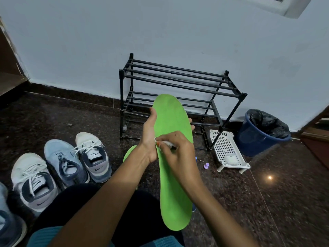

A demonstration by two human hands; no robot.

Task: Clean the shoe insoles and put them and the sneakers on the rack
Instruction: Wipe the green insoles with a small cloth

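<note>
One insole stands upright at centre, left hand gripping its 9 o'clock edge, right hand pinching a white wipe on it; hard rubbing could fold it or knock it loose.

**A:** What stands by the pale blue wall on the right?

**B:** A blue bin, lined with a black bag that bunches over its rim.

**A:** And just left of it?

**B:** A white perforated tray on short legs, on the dark speckled floor. A white lump lies at its near end.

**A:** Anything loose on the floor?

**B:** A small purple piece near the tray's near left corner; I can't tell what it is. Closer in, a bright spot of light reflects off the floor.

**A:** And the edges?

**B:** There's brown wood at far left and more at far right. A dark skirting runs along the wall's foot, and a white window frame shows at top right.
</note>
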